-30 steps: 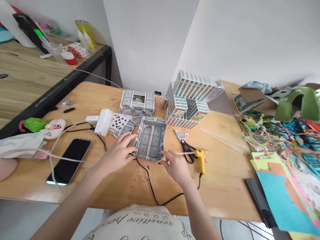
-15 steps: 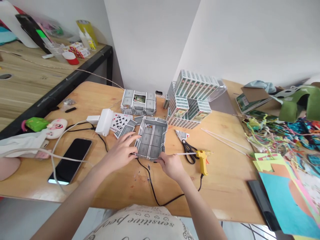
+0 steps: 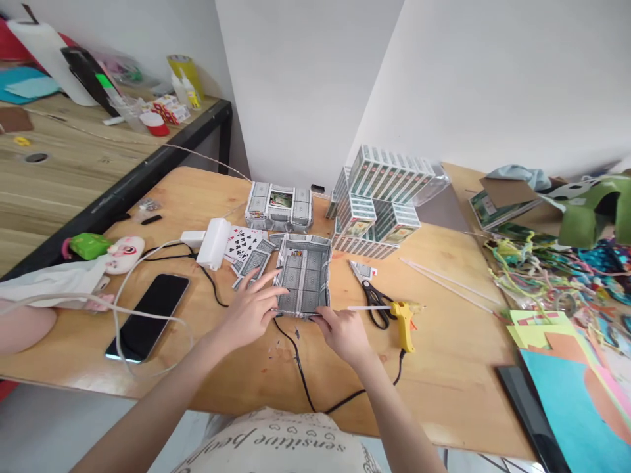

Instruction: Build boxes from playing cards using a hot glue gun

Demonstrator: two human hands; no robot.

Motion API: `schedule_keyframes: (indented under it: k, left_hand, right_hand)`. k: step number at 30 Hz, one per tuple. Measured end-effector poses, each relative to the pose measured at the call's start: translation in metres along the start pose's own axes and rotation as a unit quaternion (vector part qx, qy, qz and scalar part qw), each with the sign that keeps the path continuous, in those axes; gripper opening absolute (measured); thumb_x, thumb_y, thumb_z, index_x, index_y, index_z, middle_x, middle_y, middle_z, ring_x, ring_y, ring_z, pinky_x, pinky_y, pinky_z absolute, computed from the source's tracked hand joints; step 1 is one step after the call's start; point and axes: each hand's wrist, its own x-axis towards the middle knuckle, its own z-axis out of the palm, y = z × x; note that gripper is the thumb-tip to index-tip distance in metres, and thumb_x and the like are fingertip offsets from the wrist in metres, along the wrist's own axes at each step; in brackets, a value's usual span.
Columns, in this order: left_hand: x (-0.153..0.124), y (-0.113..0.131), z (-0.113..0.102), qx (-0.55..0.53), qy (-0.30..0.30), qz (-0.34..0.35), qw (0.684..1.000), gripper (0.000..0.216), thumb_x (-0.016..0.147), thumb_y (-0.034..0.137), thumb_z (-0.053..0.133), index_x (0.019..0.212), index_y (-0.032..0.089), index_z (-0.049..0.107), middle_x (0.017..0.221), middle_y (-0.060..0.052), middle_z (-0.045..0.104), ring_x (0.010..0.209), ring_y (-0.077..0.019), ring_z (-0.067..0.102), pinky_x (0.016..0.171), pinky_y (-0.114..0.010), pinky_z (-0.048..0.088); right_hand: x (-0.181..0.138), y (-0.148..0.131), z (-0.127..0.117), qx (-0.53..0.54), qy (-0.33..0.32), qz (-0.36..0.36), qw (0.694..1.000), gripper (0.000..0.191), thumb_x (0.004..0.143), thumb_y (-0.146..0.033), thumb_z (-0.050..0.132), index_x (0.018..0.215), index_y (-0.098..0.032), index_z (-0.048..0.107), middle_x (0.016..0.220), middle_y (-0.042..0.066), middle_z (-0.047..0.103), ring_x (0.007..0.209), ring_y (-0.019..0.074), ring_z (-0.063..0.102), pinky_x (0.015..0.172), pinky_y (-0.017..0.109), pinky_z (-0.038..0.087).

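An open-topped box made of playing cards (image 3: 297, 279), grey card backs showing, sits on the table before me. My right hand (image 3: 344, 334) is closed on its near right corner, thumb and fingers pinching the wall. At the near left corner, my left hand (image 3: 250, 310) has its fingers spread, some tips reaching over the left wall. Loose playing cards (image 3: 250, 263) lie just left of the box. To the right are black-handled scissors (image 3: 377, 305) and a yellow glue gun (image 3: 404, 322) with a white glue stick (image 3: 365, 308) in its back.
Behind stand a second card box (image 3: 279, 207) and stacked card packs (image 3: 389, 177). On the left lie a phone (image 3: 148, 318), a white adapter (image 3: 213, 243) and cables. Coloured paper (image 3: 574, 387) and craft scraps cover the right side. The glue gun's black cord (image 3: 345, 399) loops in front.
The view has shifted slightly, so everything appears a little lower and to the right. My left hand's fingers have spread more along the box's left wall. My right hand keeps its pinch.
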Motion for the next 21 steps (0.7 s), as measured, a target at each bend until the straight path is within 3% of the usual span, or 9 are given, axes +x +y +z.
schedule_keyframes:
  k: [3,6,9,12,15,18,21]
  left_hand:
    - [-0.007,0.012,0.001,-0.005,0.018,0.004,1.0,0.019,0.082,0.011,0.05,0.068,0.019,0.06,0.115,-0.002,0.064,0.13,-0.0246,0.038,0.111,-0.055,0.02]
    - [-0.01,0.024,0.012,-0.016,0.035,-0.006,0.999,0.016,0.085,0.016,0.051,0.071,0.019,0.059,0.109,-0.003,0.066,0.125,-0.0239,0.044,0.111,-0.055,0.02]
    - [-0.006,0.034,0.023,-0.036,0.052,-0.036,0.997,0.008,0.083,0.019,0.056,0.076,0.018,0.058,0.102,-0.004,0.066,0.117,-0.0237,0.051,0.107,-0.052,0.031]
    - [-0.002,0.034,0.022,-0.063,0.057,-0.042,0.995,0.012,0.079,0.026,0.064,0.085,0.019,0.056,0.113,-0.008,0.061,0.123,-0.025,0.044,0.103,-0.048,0.037]
    - [-0.002,0.013,0.011,-0.095,0.08,-0.05,0.991,0.045,0.072,0.036,0.071,0.109,0.022,0.051,0.133,-0.011,0.046,0.134,-0.0285,0.028,0.109,-0.051,0.028]
    - [-0.003,-0.028,0.007,-0.17,0.126,-0.137,0.968,0.077,0.072,0.041,0.069,0.136,0.023,0.03,0.148,-0.014,0.024,0.139,-0.0295,0.018,0.112,-0.052,0.02]
    - [0.002,-0.067,0.021,-0.31,0.129,-0.178,0.925,0.081,0.081,0.044,0.057,0.144,0.023,0.011,0.153,-0.014,0.013,0.141,-0.0283,0.012,0.113,-0.051,0.017]
  right_hand:
    - [0.0,-0.002,-0.01,0.036,0.007,0.023,0.999,0.019,0.089,-0.025,0.048,0.1,-0.021,0.063,0.073,0.004,0.071,0.059,0.0158,0.063,0.053,0.024,0.035]
    - [0.0,-0.004,-0.015,0.084,0.027,0.068,0.994,0.031,0.089,-0.021,0.046,0.118,-0.02,0.055,0.084,0.005,0.071,0.069,0.018,0.065,0.06,0.025,0.043]
    - [-0.001,-0.003,-0.015,0.134,0.041,0.099,0.985,0.041,0.088,-0.02,0.044,0.128,-0.02,0.046,0.089,0.006,0.069,0.074,0.0191,0.065,0.065,0.028,0.049]
    - [-0.004,-0.002,-0.015,0.169,0.045,0.119,0.977,0.049,0.087,-0.023,0.046,0.135,-0.023,0.037,0.093,0.007,0.065,0.075,0.0193,0.064,0.066,0.031,0.051]
    - [-0.008,-0.008,-0.018,0.173,0.092,0.15,0.969,0.058,0.085,-0.031,0.052,0.139,-0.023,0.031,0.098,0.01,0.058,0.084,0.022,0.06,0.072,0.037,0.053]
    - [-0.006,-0.021,-0.018,0.146,0.162,0.161,0.963,0.079,0.076,-0.044,0.064,0.141,-0.021,0.025,0.12,0.018,0.048,0.113,0.032,0.047,0.09,0.051,0.044]
    - [0.003,-0.035,-0.007,0.157,0.171,0.135,0.963,0.106,0.066,-0.052,0.071,0.144,-0.016,0.008,0.14,0.024,0.029,0.131,0.0384,0.026,0.099,0.059,0.033]
